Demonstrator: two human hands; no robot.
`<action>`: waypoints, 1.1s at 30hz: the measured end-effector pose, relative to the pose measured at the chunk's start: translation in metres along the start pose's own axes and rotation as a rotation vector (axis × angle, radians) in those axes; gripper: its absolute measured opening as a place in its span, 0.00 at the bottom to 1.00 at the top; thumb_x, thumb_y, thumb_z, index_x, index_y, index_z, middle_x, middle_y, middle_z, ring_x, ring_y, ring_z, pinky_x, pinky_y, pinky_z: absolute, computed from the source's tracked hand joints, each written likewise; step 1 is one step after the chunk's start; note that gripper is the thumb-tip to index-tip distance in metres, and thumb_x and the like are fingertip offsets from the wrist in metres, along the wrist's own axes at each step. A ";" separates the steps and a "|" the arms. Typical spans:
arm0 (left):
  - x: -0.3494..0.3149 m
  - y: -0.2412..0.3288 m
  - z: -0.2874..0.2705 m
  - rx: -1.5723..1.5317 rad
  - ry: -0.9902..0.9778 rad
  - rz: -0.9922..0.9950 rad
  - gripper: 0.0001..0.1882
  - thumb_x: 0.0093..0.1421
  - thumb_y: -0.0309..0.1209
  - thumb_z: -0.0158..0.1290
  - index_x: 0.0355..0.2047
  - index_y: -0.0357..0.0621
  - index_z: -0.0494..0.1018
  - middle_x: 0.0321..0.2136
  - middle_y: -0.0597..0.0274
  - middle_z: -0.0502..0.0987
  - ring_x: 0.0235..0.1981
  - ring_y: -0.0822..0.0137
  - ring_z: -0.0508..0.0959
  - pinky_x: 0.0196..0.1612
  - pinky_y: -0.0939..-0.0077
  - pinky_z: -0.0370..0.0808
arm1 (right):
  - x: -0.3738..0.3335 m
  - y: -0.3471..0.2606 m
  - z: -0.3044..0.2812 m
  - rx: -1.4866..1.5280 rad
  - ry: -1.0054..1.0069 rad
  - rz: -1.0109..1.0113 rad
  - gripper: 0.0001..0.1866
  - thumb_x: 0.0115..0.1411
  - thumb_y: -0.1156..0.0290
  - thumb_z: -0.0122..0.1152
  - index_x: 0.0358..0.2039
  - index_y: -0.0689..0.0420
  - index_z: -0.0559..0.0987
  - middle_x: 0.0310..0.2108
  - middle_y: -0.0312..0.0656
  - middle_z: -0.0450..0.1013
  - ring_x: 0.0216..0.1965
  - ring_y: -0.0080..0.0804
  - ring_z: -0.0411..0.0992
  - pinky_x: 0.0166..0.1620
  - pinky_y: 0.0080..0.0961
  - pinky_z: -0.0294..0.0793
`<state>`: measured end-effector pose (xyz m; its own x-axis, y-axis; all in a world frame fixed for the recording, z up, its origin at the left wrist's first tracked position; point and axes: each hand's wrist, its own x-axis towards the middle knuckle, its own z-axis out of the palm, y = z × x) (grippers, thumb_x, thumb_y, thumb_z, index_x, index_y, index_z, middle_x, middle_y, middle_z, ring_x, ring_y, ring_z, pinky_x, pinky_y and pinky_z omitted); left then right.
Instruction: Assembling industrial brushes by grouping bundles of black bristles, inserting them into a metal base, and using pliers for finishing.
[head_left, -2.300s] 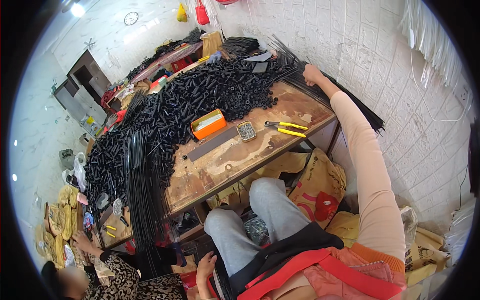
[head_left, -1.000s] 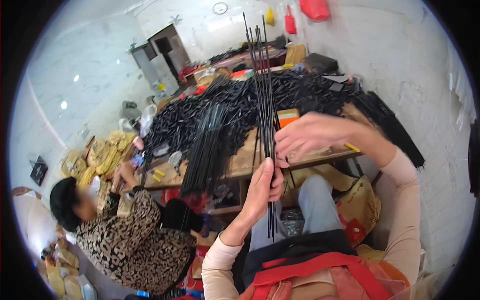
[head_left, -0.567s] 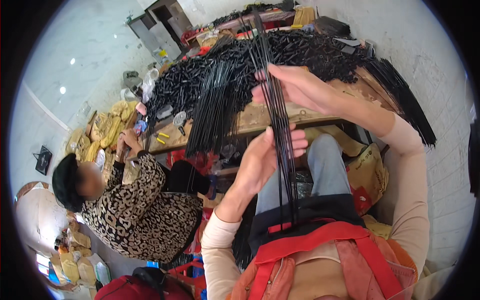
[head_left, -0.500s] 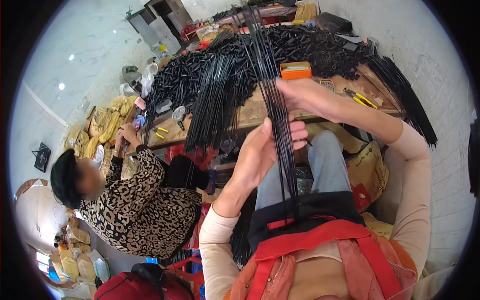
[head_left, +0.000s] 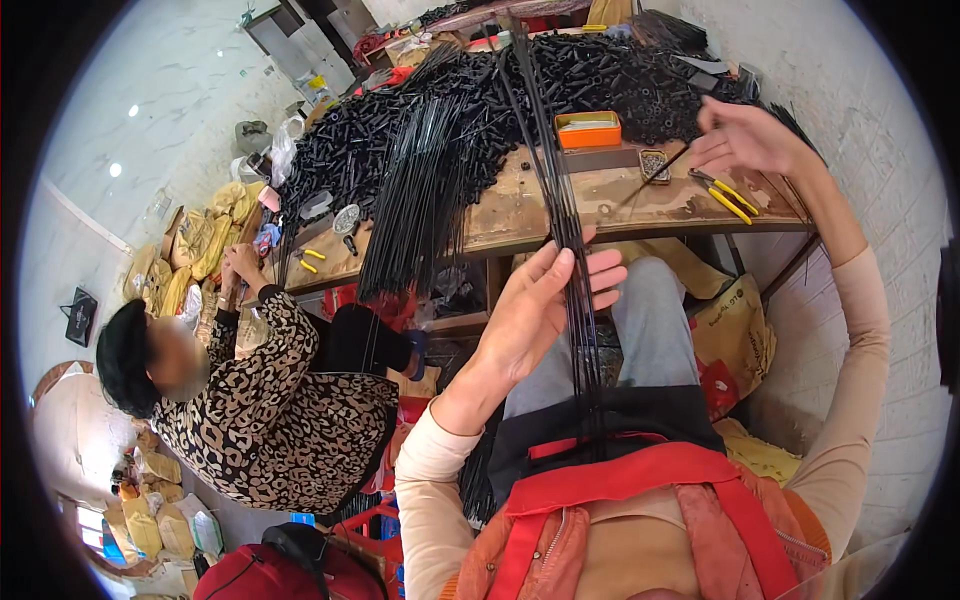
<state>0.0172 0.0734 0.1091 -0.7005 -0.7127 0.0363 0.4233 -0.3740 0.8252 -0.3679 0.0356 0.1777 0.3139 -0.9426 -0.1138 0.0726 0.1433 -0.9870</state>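
Observation:
My left hand (head_left: 540, 305) is closed round a bundle of long thin black rods (head_left: 575, 335). The bundle runs from my lap up past the table's front edge. My right hand (head_left: 748, 138) is raised over the table's right side, slightly blurred, with thumb and fingers apart. Near its fingertips a dark thin stick (head_left: 660, 177) slants across a small tray of little metal parts (head_left: 652, 162); whether they touch I cannot tell. Yellow-handled pliers (head_left: 732, 200) lie just below that hand. Behind my right forearm more black rods (head_left: 790, 122) show in part.
A heap of short black parts (head_left: 350, 160) covers the back of the wooden table (head_left: 600, 200), with an orange box (head_left: 588, 130) before it. Another rod bundle (head_left: 412, 200) overhangs the front edge. A person in a patterned jacket (head_left: 280, 430) sits at left, near small yellow pliers (head_left: 310, 260).
My right hand has left the rod bundle and moved right, over the table. My left hand still holds the bundle. A dark stick now shows across the small tray.

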 end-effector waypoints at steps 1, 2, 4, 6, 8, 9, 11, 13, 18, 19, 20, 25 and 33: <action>0.003 -0.002 0.000 0.005 -0.016 -0.009 0.24 0.71 0.36 0.41 0.62 0.32 0.58 0.53 0.43 0.71 0.53 0.54 0.75 0.58 0.58 0.73 | -0.001 0.008 -0.031 0.008 0.086 -0.039 0.19 0.69 0.53 0.47 0.45 0.57 0.74 0.40 0.48 0.76 0.38 0.33 0.77 0.45 0.29 0.78; 0.004 -0.003 0.001 0.015 0.023 -0.003 0.24 0.72 0.36 0.40 0.62 0.32 0.58 0.53 0.43 0.71 0.53 0.54 0.75 0.59 0.60 0.71 | 0.000 0.015 -0.055 0.009 0.073 -0.038 0.19 0.69 0.53 0.47 0.45 0.57 0.74 0.40 0.48 0.76 0.38 0.33 0.77 0.45 0.29 0.78; 0.010 -0.003 -0.001 0.045 0.042 0.010 0.24 0.71 0.36 0.41 0.61 0.31 0.58 0.54 0.43 0.71 0.53 0.53 0.75 0.59 0.58 0.71 | 0.001 0.028 -0.106 -0.043 0.392 -0.087 0.19 0.69 0.59 0.47 0.52 0.58 0.73 0.33 0.42 0.78 0.30 0.22 0.75 0.34 0.17 0.76; 0.021 -0.004 0.000 0.090 0.046 0.007 0.24 0.71 0.35 0.40 0.61 0.29 0.57 0.53 0.43 0.71 0.54 0.52 0.75 0.60 0.57 0.70 | 0.000 0.060 -0.202 -0.561 0.648 -0.052 0.21 0.68 0.66 0.48 0.59 0.59 0.71 0.30 0.38 0.76 0.29 0.14 0.70 0.30 0.12 0.70; 0.041 -0.009 0.006 0.076 -0.049 -0.027 0.24 0.72 0.35 0.39 0.61 0.29 0.57 0.53 0.43 0.71 0.54 0.52 0.75 0.60 0.57 0.70 | -0.036 0.108 -0.331 -1.502 1.166 -0.316 0.25 0.64 0.66 0.53 0.60 0.58 0.67 0.30 0.51 0.75 0.36 0.42 0.76 0.40 0.36 0.75; 0.044 -0.010 0.002 0.084 -0.032 -0.041 0.24 0.72 0.34 0.39 0.61 0.29 0.57 0.53 0.43 0.71 0.54 0.52 0.75 0.60 0.57 0.70 | -0.010 0.116 -0.336 -1.487 1.138 -0.335 0.25 0.64 0.66 0.53 0.60 0.58 0.67 0.30 0.51 0.75 0.36 0.42 0.76 0.40 0.36 0.75; 0.047 -0.010 0.003 0.100 0.012 -0.047 0.23 0.72 0.34 0.39 0.61 0.29 0.57 0.53 0.44 0.71 0.54 0.51 0.74 0.60 0.57 0.70 | 0.021 0.124 -0.317 -1.891 1.475 0.041 0.27 0.63 0.65 0.55 0.61 0.60 0.65 0.36 0.56 0.75 0.42 0.53 0.74 0.44 0.43 0.74; 0.052 -0.010 0.006 0.099 0.021 -0.030 0.24 0.72 0.34 0.39 0.62 0.29 0.57 0.54 0.43 0.70 0.55 0.52 0.73 0.60 0.56 0.70 | 0.057 0.085 -0.245 -1.679 1.056 -0.579 0.24 0.61 0.67 0.58 0.55 0.64 0.69 0.42 0.55 0.76 0.46 0.51 0.74 0.48 0.38 0.73; 0.051 -0.015 0.011 0.078 0.064 -0.004 0.25 0.71 0.35 0.40 0.62 0.30 0.57 0.55 0.43 0.69 0.57 0.53 0.71 0.60 0.54 0.69 | 0.073 0.030 0.051 -0.486 0.151 -0.402 0.10 0.66 0.66 0.52 0.37 0.60 0.76 0.26 0.36 0.75 0.19 0.18 0.71 0.20 0.14 0.67; 0.050 -0.016 0.011 0.070 0.068 -0.005 0.24 0.71 0.35 0.40 0.61 0.30 0.57 0.55 0.43 0.69 0.56 0.53 0.71 0.60 0.54 0.69 | 0.063 0.021 0.090 -0.526 0.124 -0.391 0.11 0.66 0.64 0.54 0.35 0.60 0.76 0.23 0.34 0.74 0.17 0.17 0.71 0.18 0.14 0.65; 0.050 -0.016 0.013 0.065 0.070 -0.005 0.24 0.71 0.36 0.40 0.61 0.30 0.58 0.55 0.44 0.69 0.56 0.53 0.71 0.60 0.54 0.69 | 0.062 0.018 0.110 -0.491 0.068 -0.360 0.13 0.64 0.61 0.58 0.32 0.60 0.75 0.21 0.34 0.74 0.16 0.17 0.69 0.16 0.15 0.62; 0.039 -0.017 0.023 0.077 0.066 0.011 0.24 0.71 0.38 0.39 0.59 0.32 0.60 0.53 0.46 0.70 0.55 0.54 0.72 0.60 0.54 0.69 | 0.077 0.011 0.126 -0.641 0.076 -0.292 0.18 0.62 0.58 0.60 0.25 0.62 0.74 0.19 0.37 0.72 0.15 0.18 0.69 0.18 0.18 0.65; 0.026 -0.015 -0.005 0.035 0.111 0.001 0.24 0.73 0.42 0.35 0.58 0.35 0.62 0.47 0.51 0.73 0.46 0.61 0.76 0.52 0.62 0.75 | 0.043 -0.040 0.127 -0.352 0.181 -0.686 0.15 0.65 0.57 0.55 0.33 0.57 0.75 0.22 0.31 0.72 0.16 0.15 0.66 0.21 0.13 0.65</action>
<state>-0.0050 0.0576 0.0946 -0.6318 -0.7747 -0.0240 0.4022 -0.3541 0.8443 -0.2370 0.0273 0.2271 0.1466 -0.8247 0.5462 -0.1195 -0.5629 -0.8178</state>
